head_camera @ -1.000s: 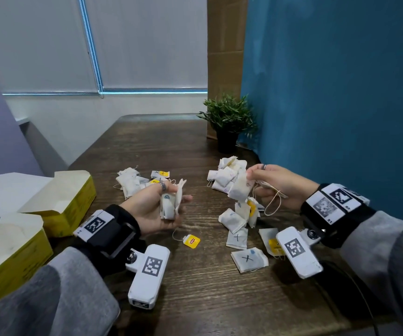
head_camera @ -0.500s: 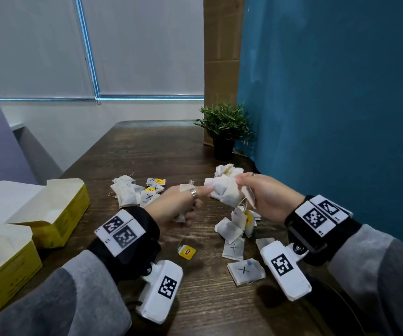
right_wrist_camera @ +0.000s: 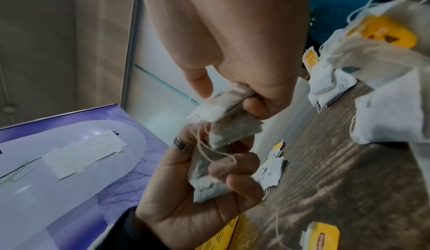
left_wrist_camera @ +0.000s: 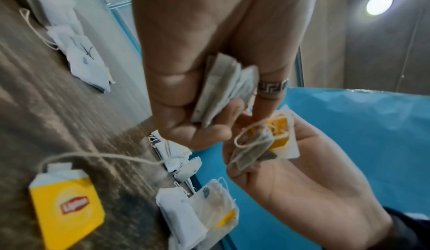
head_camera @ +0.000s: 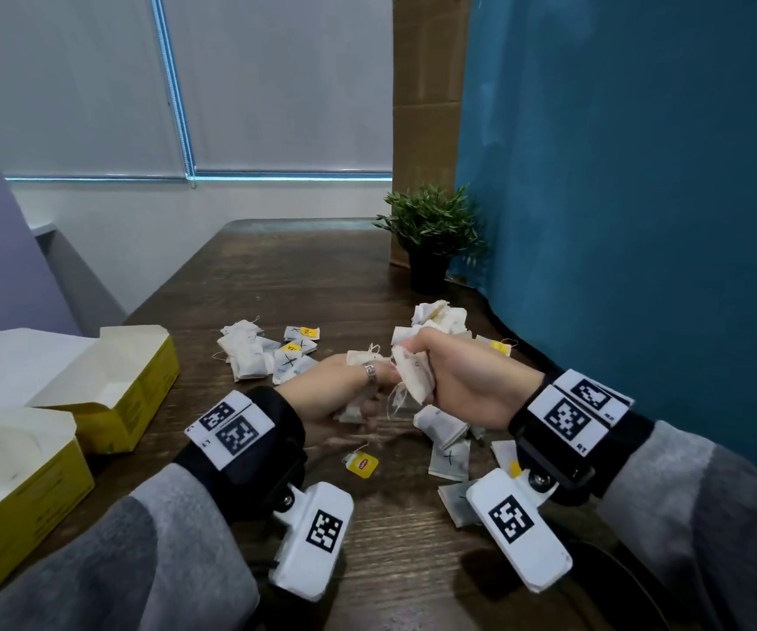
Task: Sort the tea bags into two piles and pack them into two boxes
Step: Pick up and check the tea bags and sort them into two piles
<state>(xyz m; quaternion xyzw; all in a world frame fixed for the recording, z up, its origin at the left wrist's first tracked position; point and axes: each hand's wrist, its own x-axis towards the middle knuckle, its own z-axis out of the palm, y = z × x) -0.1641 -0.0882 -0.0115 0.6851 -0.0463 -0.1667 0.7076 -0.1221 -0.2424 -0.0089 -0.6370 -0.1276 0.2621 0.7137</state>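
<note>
Both hands meet above the wooden table (head_camera: 303, 275). My left hand (head_camera: 363, 393) curls round a few tea bags (left_wrist_camera: 221, 90); a yellow tag (head_camera: 361, 465) dangles from them on a string. My right hand (head_camera: 417, 362) touches the left and pinches a crumpled tea bag (right_wrist_camera: 223, 105) with a yellow tag (left_wrist_camera: 279, 134). A pile of X-marked tea bags (head_camera: 256, 355) lies to the left of the hands. A second pile (head_camera: 440, 316) lies behind the right hand. Loose tea bags (head_camera: 447, 441) lie under and in front of it.
Two open yellow boxes stand at the left, one farther back (head_camera: 135, 393) and one near the table's front edge (head_camera: 16, 489). A potted plant (head_camera: 431, 239) stands at the back right by the blue wall (head_camera: 640, 220).
My left hand turned palm down and moved right until it met the right hand. My right hand lowered slightly with its tea bag. The camera tilted.
</note>
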